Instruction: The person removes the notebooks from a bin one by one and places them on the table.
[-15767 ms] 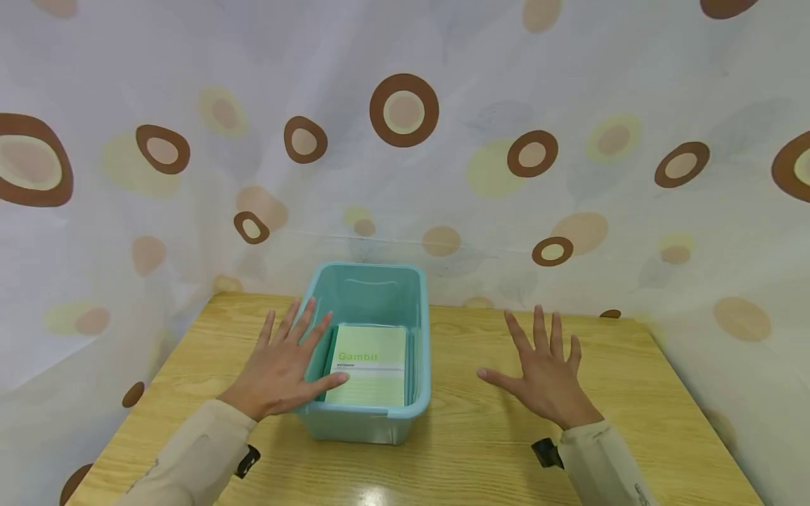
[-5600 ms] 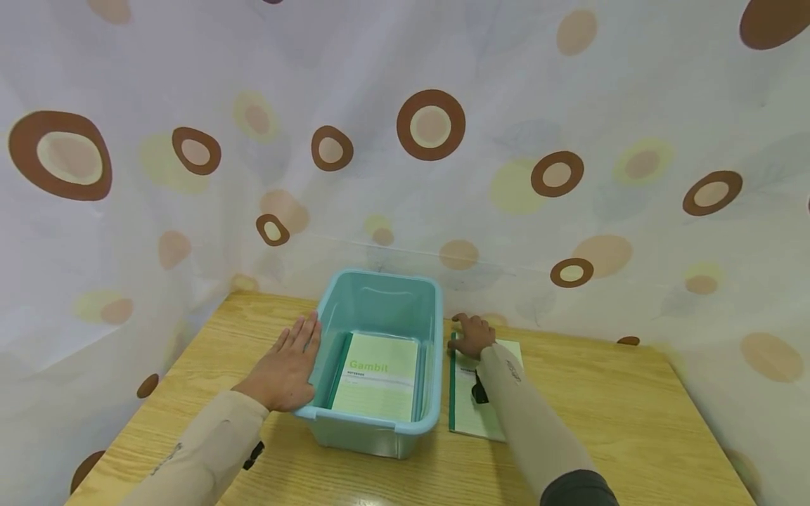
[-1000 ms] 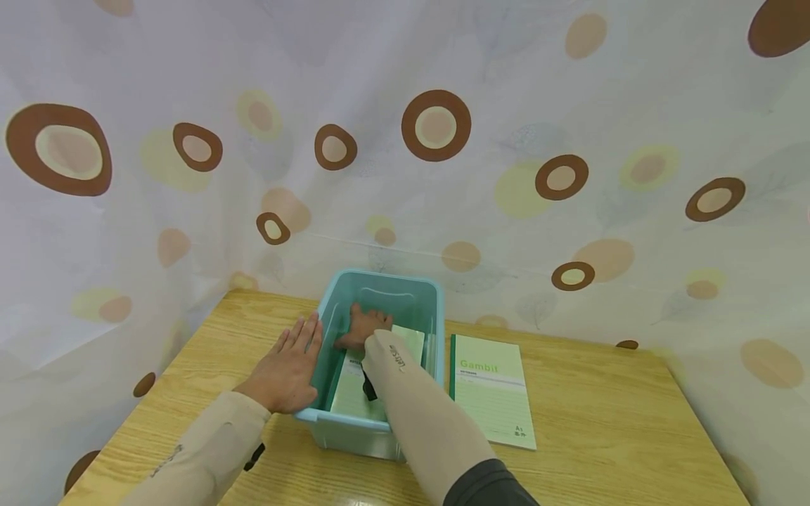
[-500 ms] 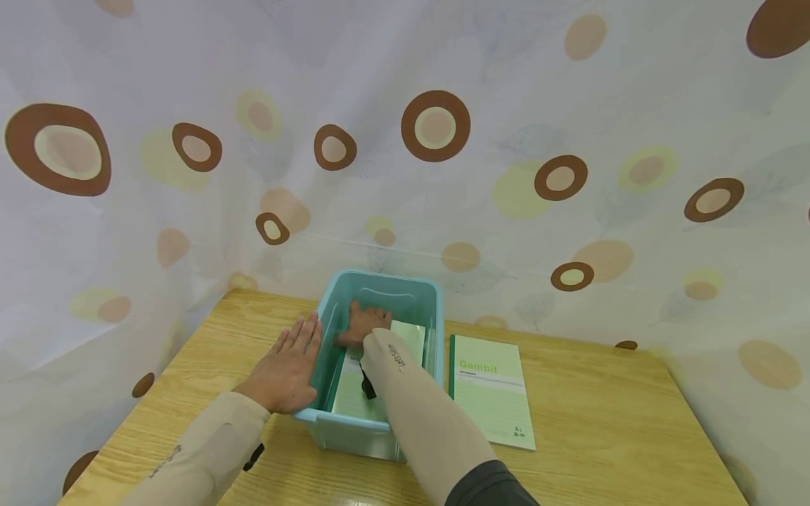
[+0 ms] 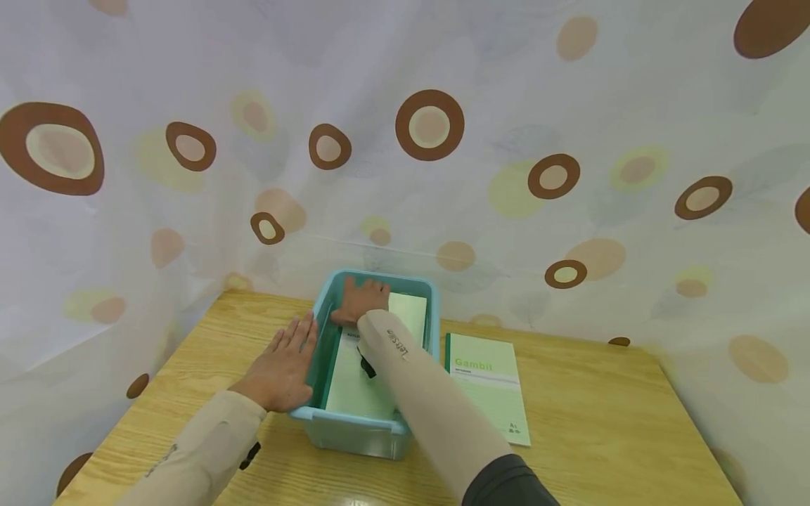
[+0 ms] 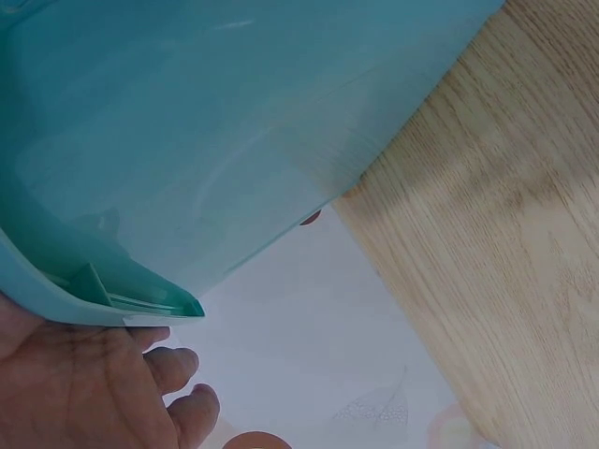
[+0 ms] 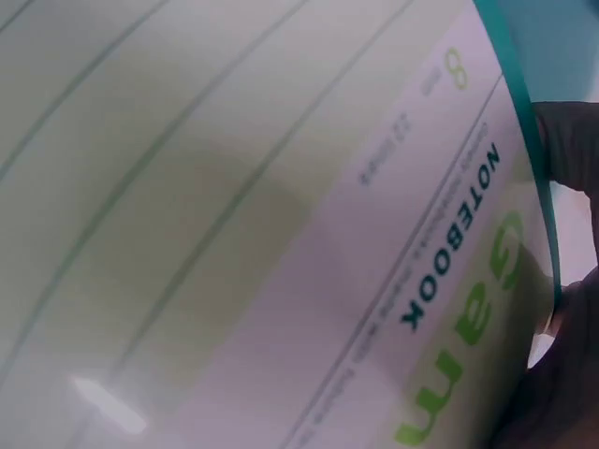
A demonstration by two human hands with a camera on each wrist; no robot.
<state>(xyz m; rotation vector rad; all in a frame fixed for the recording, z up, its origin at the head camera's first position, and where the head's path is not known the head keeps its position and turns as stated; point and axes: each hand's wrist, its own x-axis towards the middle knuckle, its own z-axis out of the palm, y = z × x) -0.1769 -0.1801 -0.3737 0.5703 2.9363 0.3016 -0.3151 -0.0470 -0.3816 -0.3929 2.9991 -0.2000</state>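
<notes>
A light-blue plastic bin (image 5: 354, 437) stands on the table. My left hand (image 5: 281, 369) rests with straight fingers along its left rim; in the left wrist view the palm of the left hand (image 6: 84, 388) lies against the outside of the rim. Inside the bin, my right hand (image 5: 362, 301) grips a pale green notebook (image 5: 354, 393) at its far edge, which is raised. The right wrist view shows this notebook (image 7: 281, 215) tilted and slightly bent, its dark green spine beside the fingers (image 7: 573, 140). Sleeve and hand hide part of its cover.
Another pale green "Gambit" notebook (image 5: 487, 390) lies flat on the wooden table (image 5: 588, 422), just right of the bin. A white patterned curtain (image 5: 493, 91) hangs behind the table and along both sides.
My right hand has moved up and toward the back of the bin, raising the notebook's far edge with it. My left hand stays on the rim. Earlier, the other notebook came to lie outside.
</notes>
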